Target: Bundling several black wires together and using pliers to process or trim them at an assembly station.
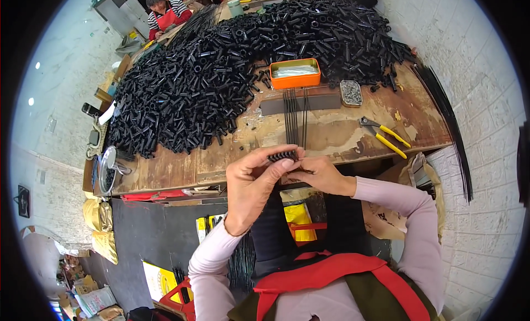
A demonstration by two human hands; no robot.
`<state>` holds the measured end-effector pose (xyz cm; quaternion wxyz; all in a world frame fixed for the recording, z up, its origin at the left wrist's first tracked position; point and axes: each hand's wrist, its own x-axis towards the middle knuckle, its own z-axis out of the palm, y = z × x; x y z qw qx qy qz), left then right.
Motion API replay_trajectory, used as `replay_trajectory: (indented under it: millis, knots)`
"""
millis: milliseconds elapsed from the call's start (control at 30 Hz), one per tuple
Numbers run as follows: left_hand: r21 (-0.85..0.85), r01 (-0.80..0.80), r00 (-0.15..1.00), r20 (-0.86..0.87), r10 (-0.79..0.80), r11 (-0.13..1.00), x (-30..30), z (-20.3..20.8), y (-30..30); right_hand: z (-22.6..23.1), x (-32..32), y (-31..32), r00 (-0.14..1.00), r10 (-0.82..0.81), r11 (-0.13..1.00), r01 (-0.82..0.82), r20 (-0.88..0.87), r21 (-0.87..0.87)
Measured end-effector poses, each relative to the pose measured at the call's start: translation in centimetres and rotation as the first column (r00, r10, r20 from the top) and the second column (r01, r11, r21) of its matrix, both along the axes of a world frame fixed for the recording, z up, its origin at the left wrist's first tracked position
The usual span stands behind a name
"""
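Just over the table's front edge, my left hand (248, 186) is closed round a short black ribbed piece (282, 156), its thumb pressed along it. My right hand (323, 177) meets it from the right with fingers pinched together. What those fingertips hold is hidden. Several thin black rods (291, 119) lie on the table beyond my hands, their far ends by a grey flat bar (320, 104). Behind the bar stands an orange tin (296, 82) with thin pale sticks inside. To its right is a small clear box (350, 93) of tiny grey bits.
A large heap of black tubular parts (193, 94) covers the wooden table's (243, 169) back and left. Yellow-handled pliers (386, 136) lie at right. Long black rods (450, 122) lean by the white wall. Another person (165, 14) sits at the far left.
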<state>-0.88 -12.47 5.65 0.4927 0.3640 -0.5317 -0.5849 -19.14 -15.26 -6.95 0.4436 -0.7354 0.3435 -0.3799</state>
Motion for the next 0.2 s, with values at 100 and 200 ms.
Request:
replay_trajectory:
  millis: [100, 200]
  knots:
    - [-0.004, -0.006, 0.998, 0.062, 0.006, 1.0, 0.2, 0.2, 0.3, 2.9, -1.4, 0.1, 1.0, 0.026, 0.928, -0.024, 0.001, -0.373]
    - [-0.072, 0.065, 0.99, 0.127, -0.056, 0.995, 0.4, 0.2, 0.2, 4.3, -5.3, -5.6, 0.98, 0.15, 0.91, -0.19, -0.133, -0.369]
